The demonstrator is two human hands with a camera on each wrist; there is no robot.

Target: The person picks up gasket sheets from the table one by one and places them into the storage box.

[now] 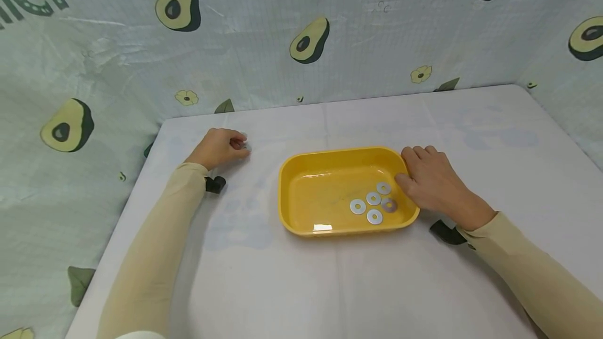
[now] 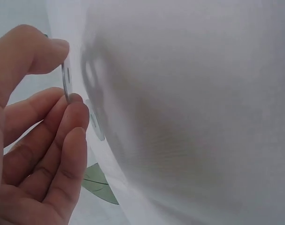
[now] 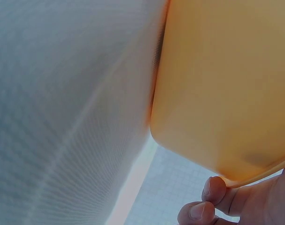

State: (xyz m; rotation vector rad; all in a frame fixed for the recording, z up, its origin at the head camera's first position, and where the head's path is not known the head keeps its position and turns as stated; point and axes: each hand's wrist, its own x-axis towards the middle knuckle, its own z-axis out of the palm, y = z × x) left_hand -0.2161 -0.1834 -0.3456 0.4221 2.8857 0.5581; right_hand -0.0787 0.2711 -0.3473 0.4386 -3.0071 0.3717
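My left hand (image 1: 220, 148) is over the left part of the table, pinching a flat metal washer (image 2: 65, 84) on edge between thumb and fingertips. Just past those fingers, a second washer (image 2: 97, 124) lies on the cloth, partly hidden by them in the left wrist view. A shallow yellow tray (image 1: 311, 198) stands near the middle of the table. Several silver washers (image 1: 357, 206) lie flat in its right half. At the tray's right end my right hand (image 1: 431, 179) grips the rim, thumb over the inner side and fingers outside.
A white cloth (image 1: 282, 286) covers the table. Behind it and to the left hangs a pale sheet (image 1: 254, 30) printed with avocados, close to the table's back edge. Dark wrist-worn devices (image 1: 215, 184) sit under both wrists.
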